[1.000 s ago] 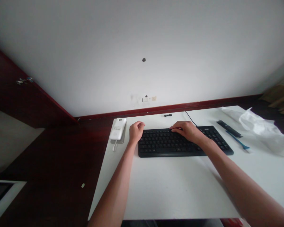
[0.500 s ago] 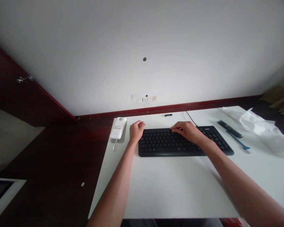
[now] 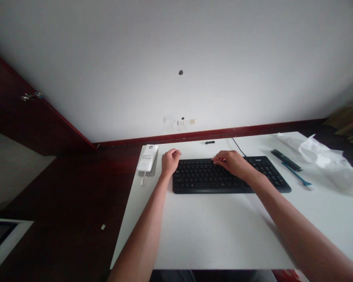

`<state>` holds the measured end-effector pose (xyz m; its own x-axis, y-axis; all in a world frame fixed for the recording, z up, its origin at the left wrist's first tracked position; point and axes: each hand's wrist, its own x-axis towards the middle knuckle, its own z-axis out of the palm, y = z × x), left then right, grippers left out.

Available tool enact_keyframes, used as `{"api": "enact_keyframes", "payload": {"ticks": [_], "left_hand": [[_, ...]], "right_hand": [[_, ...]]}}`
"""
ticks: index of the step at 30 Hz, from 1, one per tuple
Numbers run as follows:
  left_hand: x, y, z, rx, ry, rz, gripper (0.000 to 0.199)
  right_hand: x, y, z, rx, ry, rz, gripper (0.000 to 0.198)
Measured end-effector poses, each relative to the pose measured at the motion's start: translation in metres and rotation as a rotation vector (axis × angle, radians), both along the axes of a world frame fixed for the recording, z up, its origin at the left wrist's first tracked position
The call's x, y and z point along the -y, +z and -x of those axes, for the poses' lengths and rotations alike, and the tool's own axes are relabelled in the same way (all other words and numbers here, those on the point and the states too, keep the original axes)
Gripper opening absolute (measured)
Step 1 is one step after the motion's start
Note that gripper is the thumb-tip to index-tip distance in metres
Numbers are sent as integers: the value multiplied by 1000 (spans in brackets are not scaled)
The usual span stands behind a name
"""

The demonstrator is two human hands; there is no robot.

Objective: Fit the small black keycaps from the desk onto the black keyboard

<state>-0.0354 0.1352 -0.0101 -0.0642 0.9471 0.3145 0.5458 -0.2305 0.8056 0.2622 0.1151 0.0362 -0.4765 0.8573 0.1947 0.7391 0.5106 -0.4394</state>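
Observation:
A black wired keyboard (image 3: 206, 190) lies on the white table (image 3: 223, 235), its cable leading off the back. At its upper left corner is my left hand (image 3: 170, 161), with the fingers curled in; whether anything is inside them is hidden. My right hand (image 3: 231, 161) is over the middle of the keyboard, thumb and fingertips pinched together at the top row of keys. What those fingertips hold, if anything, is too small to name. Part of the keys is covered by the right hand and forearm.
A white power bank (image 3: 147, 158) with a short loop cable lies left of my left hand. Behind the keyboard sits a small black item (image 3: 210, 142). To the right are a dark flat strip (image 3: 286, 159), a blue tool (image 3: 297, 174) and crumpled white plastic (image 3: 323, 156).
The view has shifted very slightly. Both hands keep practically the same place and shape at the keyboard.

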Motion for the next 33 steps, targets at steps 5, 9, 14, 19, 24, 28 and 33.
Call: {"api": "enact_keyframes", "payload": {"ticks": [5,9,14,19,24,28,33], "left_hand": [[1,2,-1,10,0,2,26],[1,4,0,18,6,7,26],[0,3,1,37,-10,-8,28],[-2,2,1,33,13,12,27],[-1,3,1,25,6,16,27],[1,3,0,6,14,10,27],[2,3,-3,-32,16,11,27]], "right_hand": [[-12,10,6,79,-77,112,16],[-29,23,12,204,-42,228,11],[-47,32,19,293,-28,312,7],[-64,39,24,346,-42,565,8],[-73,41,30,443,-75,616,16],[-73,41,30,500,-121,610,22],[-77,42,34,555,-151,632,28]]}}
